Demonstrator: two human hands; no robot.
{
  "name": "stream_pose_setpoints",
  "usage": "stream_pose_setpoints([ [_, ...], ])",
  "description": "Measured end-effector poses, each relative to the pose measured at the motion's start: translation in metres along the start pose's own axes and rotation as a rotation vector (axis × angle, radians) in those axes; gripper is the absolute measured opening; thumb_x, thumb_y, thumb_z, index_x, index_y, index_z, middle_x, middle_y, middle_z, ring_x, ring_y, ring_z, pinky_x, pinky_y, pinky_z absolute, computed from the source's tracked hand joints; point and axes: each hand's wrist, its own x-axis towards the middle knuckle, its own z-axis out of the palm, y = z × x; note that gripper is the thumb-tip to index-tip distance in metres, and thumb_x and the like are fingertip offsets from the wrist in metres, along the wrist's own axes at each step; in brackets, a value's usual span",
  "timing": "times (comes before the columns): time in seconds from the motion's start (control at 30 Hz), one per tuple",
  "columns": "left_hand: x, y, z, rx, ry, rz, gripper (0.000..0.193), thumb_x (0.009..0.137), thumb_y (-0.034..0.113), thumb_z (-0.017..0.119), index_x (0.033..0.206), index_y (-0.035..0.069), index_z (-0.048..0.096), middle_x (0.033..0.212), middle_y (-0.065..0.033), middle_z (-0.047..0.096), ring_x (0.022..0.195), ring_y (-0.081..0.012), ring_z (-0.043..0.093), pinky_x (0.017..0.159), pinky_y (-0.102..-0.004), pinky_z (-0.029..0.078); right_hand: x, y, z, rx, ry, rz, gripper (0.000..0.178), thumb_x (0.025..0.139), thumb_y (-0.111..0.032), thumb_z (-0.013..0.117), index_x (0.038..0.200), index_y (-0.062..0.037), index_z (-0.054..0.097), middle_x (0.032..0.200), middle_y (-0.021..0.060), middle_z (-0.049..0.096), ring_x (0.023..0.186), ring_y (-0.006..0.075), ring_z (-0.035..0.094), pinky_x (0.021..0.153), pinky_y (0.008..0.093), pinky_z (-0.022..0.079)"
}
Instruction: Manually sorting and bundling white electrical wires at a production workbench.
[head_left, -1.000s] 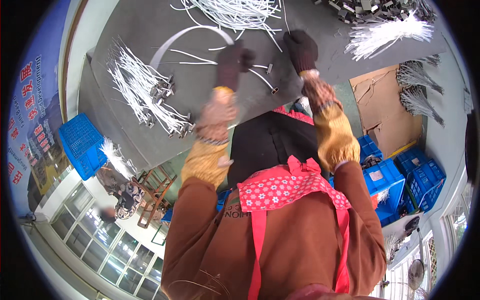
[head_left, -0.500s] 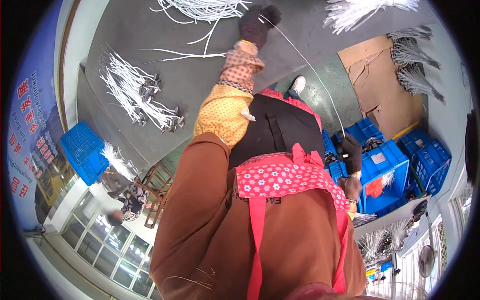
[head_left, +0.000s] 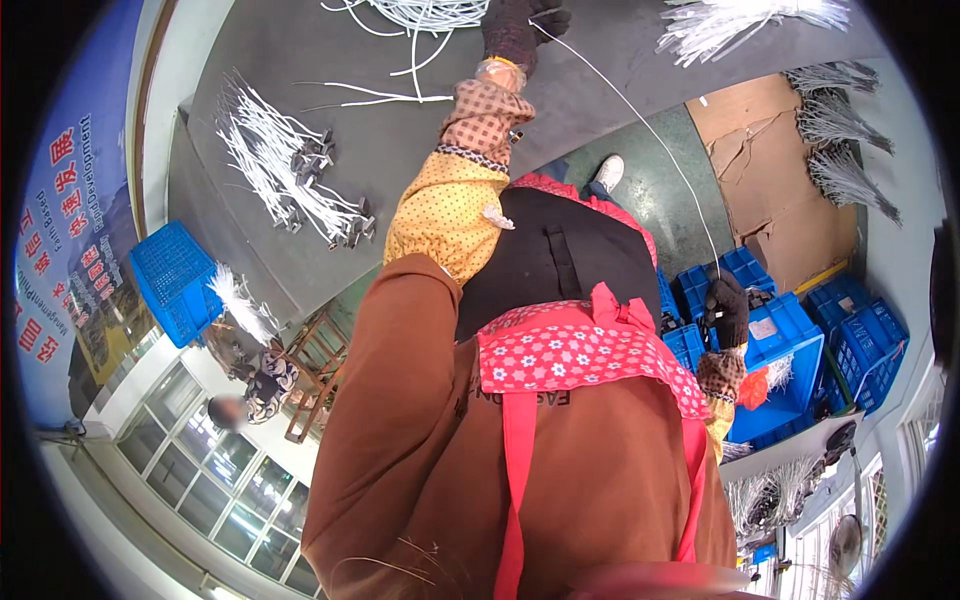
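One thin white cable (head_left: 650, 128) arcs from the table to the blue bins at my right. Dark-gloved, my left hand (head_left: 512, 28) reaches over the grey table, closed on the cable's far end beside a loose coil of white cables (head_left: 425, 12). The other end runs to my right hand (head_left: 728, 312), also dark-gloved and closed round it above the bins. A small dark piece shows at the right fingers, too small to name. To the left on the table lies a bundle of white cables with black connectors (head_left: 300, 180).
A further white cable bundle (head_left: 755, 22) lies at the table's far right. Blue bins (head_left: 785, 335) stand close by my right arm. Cardboard (head_left: 770, 150) with grey wire bundles (head_left: 840, 125) is beyond them. A blue basket (head_left: 175, 275) and a seated person (head_left: 265, 390) are at left.
My left hand has moved slightly farther out over the table, and the cable still spans both hands. My right hand stays by the bins. The whole view has shifted a little.
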Motion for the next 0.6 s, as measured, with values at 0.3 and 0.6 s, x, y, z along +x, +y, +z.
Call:
stream_pose_setpoints([
  [0.3,-0.008,0.002,0.007,0.105,0.025,0.01,0.033,0.103,0.038,0.055,0.122,0.013,0.047,0.097,-0.0161,0.071,0.064,-0.029,0.069,0.056,-0.0402,0.06,-0.009,0.018,-0.001,0.052,-0.083,0.055,0.036,0.091,-0.024,0.059,0.116,0.0021,0.063,0.062,-0.0014,0.054,0.043,0.0089,0.047,0.039,0.0228,0.034],
  [0.6,-0.057,0.038,0.018,-0.062,0.204,0.067,0.027,0.098,0.024,0.053,0.101,-0.002,0.056,0.093,-0.0216,0.072,0.078,-0.0331,0.073,0.072,-0.0474,0.062,-0.016,0.041,0.044,0.404,-0.116,0.018,0.036,0.097,-0.024,0.055,0.121,0.0027,0.06,0.061,0.0018,0.055,0.043,0.0116,0.048,0.042,0.0235,0.034],
])
